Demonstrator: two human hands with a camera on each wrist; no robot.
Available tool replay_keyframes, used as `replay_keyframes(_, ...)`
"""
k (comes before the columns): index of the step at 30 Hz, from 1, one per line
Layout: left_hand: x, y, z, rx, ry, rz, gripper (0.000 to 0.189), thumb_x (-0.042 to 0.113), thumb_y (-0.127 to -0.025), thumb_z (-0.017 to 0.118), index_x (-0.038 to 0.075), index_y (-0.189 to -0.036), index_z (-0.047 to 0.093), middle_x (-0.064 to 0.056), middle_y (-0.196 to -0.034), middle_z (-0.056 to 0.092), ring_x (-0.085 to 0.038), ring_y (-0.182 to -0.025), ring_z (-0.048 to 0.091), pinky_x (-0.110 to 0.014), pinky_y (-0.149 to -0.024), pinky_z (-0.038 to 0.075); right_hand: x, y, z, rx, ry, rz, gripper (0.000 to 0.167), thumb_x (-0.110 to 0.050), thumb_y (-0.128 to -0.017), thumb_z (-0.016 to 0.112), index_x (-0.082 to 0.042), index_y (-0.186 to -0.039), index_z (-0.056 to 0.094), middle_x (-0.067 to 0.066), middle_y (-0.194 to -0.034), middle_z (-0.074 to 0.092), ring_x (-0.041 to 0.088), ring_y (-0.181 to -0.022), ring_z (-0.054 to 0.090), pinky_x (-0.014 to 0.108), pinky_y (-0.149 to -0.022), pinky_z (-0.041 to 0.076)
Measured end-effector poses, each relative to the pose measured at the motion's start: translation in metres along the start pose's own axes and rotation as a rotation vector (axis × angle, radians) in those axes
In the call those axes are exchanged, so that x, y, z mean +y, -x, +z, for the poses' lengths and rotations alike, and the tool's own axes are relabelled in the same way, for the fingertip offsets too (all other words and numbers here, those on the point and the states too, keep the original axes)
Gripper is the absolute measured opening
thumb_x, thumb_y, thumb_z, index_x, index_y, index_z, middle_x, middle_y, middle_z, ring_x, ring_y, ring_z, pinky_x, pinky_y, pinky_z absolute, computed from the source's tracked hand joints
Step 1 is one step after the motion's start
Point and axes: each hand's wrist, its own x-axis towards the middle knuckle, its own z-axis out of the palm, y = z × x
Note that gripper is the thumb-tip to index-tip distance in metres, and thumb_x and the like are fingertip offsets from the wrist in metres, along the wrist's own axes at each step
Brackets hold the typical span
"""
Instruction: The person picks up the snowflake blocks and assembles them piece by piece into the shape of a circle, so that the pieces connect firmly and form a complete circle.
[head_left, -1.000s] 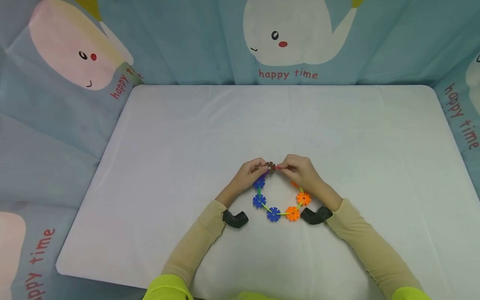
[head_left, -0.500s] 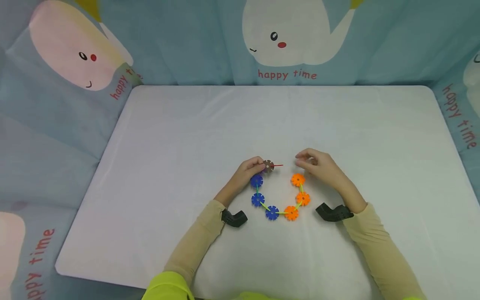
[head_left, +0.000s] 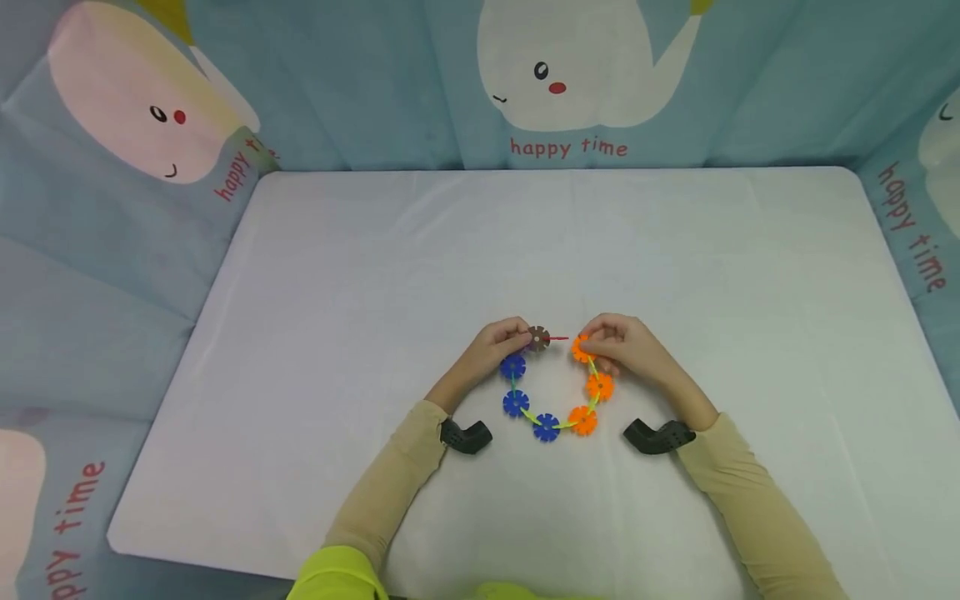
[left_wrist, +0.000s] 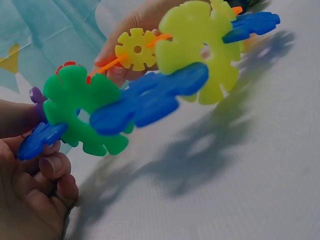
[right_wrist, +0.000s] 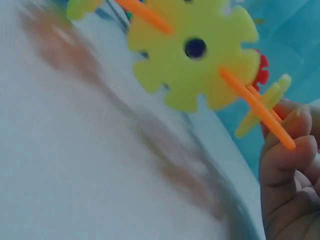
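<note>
A curved chain of slotted plastic snowflake discs lies between my hands, with blue discs (head_left: 516,403) on the left and orange discs (head_left: 599,387) on the right, joined by edge-on green and yellow ones. My left hand (head_left: 498,343) pinches its left end, by a purple disc (left_wrist: 38,102) and a brown disc (head_left: 537,338). From the brown disc a red disc (head_left: 558,338) sticks out edge-on to the right. My right hand (head_left: 630,348) pinches the orange disc at the other end, a small gap from the red one. Shadows fall below the green disc (left_wrist: 60,95) in the left wrist view.
The white table (head_left: 375,275) stretches around the chain on all sides. A blue cloth (head_left: 405,83) with whale prints hangs behind and beside it. Black camera mounts (head_left: 466,437) (head_left: 660,437) jut inward from both wrists.
My right hand has let go of the red disc, moved off to the right, then come back and pinched the orange end disc, bringing it up and left. My left hand keeps its hold.
</note>
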Motion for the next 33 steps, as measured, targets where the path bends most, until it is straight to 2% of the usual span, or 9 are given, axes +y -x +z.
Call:
replay_keyframes(4, 0.000, 0.000, -0.001, -0.032, -0.028, 0.036, 0.013, -0.004, -0.091, 0.044, -0.009, -0.080, 0.049, -0.017, -0.069, 0.044, -0.012, -0.063, 0.040, -0.024, -0.060, 0.033, -0.001, -0.001, 0.004, 0.056, -0.102, -0.055, 0.019, -0.003, -0.084, 0.061, 0.009, -0.094, 0.050, 0.010, -0.066, 0.056, 0.015, -0.043, 0.042, 0.022, -0.041, 0.038)
replay_keyframes(7, 0.000, 0.000, -0.001, -0.042, -0.030, 0.041, 0.013, -0.004, -0.091, 0.044, -0.009, -0.080, 0.049, -0.019, -0.068, 0.043, -0.012, -0.061, 0.039, -0.023, -0.060, 0.033, -0.002, -0.001, 0.005, 0.049, -0.121, -0.077, 0.019, -0.002, -0.084, 0.061, 0.010, -0.093, 0.050, 0.011, -0.064, 0.056, 0.015, -0.043, 0.043, 0.022, -0.041, 0.038)
replay_keyframes(17, -0.001, 0.000, -0.001, -0.076, -0.029, 0.055, 0.012, -0.005, -0.091, 0.044, -0.009, -0.080, 0.049, -0.019, -0.069, 0.044, -0.013, -0.063, 0.039, -0.024, -0.061, 0.033, -0.005, 0.002, 0.001, -0.003, -0.140, -0.060, 0.015, 0.002, -0.084, 0.058, 0.012, -0.095, 0.054, 0.011, -0.059, 0.054, 0.015, -0.046, 0.044, 0.024, -0.045, 0.041)
replay_keyframes(22, 0.000, 0.000, -0.001, -0.109, -0.046, 0.049, 0.012, -0.005, -0.090, 0.044, -0.008, -0.081, 0.050, -0.012, -0.068, 0.045, -0.014, -0.064, 0.040, -0.025, -0.061, 0.033, -0.008, 0.003, 0.002, -0.028, -0.133, -0.058, 0.013, 0.003, -0.084, 0.058, 0.012, -0.093, 0.055, 0.010, -0.058, 0.054, 0.014, -0.045, 0.044, 0.023, -0.044, 0.041)
replay_keyframes(24, -0.008, -0.001, -0.001, -0.116, -0.048, 0.045, 0.012, -0.003, -0.091, 0.045, -0.006, -0.081, 0.051, -0.007, -0.068, 0.045, -0.012, -0.064, 0.040, -0.024, -0.061, 0.033, -0.008, 0.003, 0.002, -0.039, -0.126, -0.048, 0.013, 0.003, -0.084, 0.057, 0.013, -0.093, 0.056, 0.010, -0.059, 0.055, 0.013, -0.045, 0.045, 0.022, -0.044, 0.041)
replay_keyframes(29, -0.010, -0.001, -0.002, -0.152, -0.068, 0.058, 0.012, -0.001, -0.092, 0.044, -0.004, -0.083, 0.052, -0.013, -0.071, 0.048, -0.012, -0.064, 0.041, -0.024, -0.061, 0.034, -0.005, 0.005, 0.004, -0.051, -0.089, -0.063, 0.012, 0.004, -0.084, 0.057, 0.014, -0.091, 0.056, 0.008, -0.058, 0.054, 0.012, -0.044, 0.045, 0.022, -0.042, 0.040)
replay_keyframes(31, -0.001, 0.001, -0.002, -0.158, -0.097, 0.064, 0.012, -0.002, -0.092, 0.044, -0.006, -0.083, 0.051, -0.016, -0.071, 0.047, -0.013, -0.064, 0.041, -0.025, -0.061, 0.034, -0.001, 0.005, 0.006, -0.057, -0.099, -0.083, 0.009, 0.004, -0.085, 0.056, 0.012, -0.089, 0.056, 0.007, -0.056, 0.053, 0.011, -0.044, 0.045, 0.021, -0.042, 0.039)
replay_keyframes(33, 0.000, 0.002, -0.003, -0.149, -0.128, 0.068, 0.012, -0.002, -0.092, 0.044, -0.004, -0.082, 0.051, -0.010, -0.068, 0.046, -0.011, -0.062, 0.040, -0.024, -0.060, 0.034, 0.002, 0.004, 0.009, -0.059, -0.117, -0.096, 0.006, 0.004, -0.085, 0.055, 0.009, -0.088, 0.056, 0.007, -0.056, 0.051, 0.011, -0.043, 0.044, 0.021, -0.042, 0.039)
